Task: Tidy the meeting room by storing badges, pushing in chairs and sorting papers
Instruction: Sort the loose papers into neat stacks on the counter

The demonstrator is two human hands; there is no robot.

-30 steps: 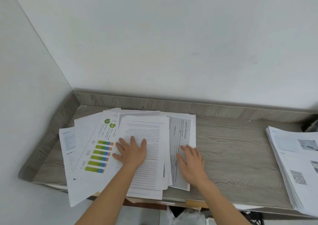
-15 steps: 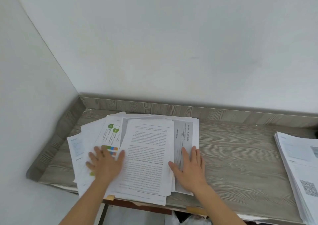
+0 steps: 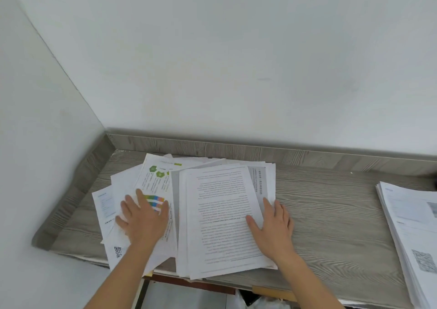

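grey wood-grain counter set in a corner of white walls, low raised lip along its back and left side. messy pile of papers fanned over the counter's left half, near edges hanging a little past the front edge. top sheet is dense printed text, too blurred to read.

left hand: palm down, flat, fingers straight and spread, pointing away toward the back wall. it rests on the chart sheet, which has green hexagons and coloured bars, and covers part of the bars. it grips nothing. bare forearm comes in from bottom left. a sheet with a qr code sticks out just below the wrist.

right hand: palm down, flat, at the right edge of the pile. thumb is splayed left onto the top text sheet, fingers are straight and close together, lying over the sheets that peek out underneath. outer side of the hand is past the paper edge, over bare counter. it presses and holds nothing. bare forearm comes in from bottom right.

second stack of papers at the far right of the counter, well apart from the pile, partly cut off by the frame.
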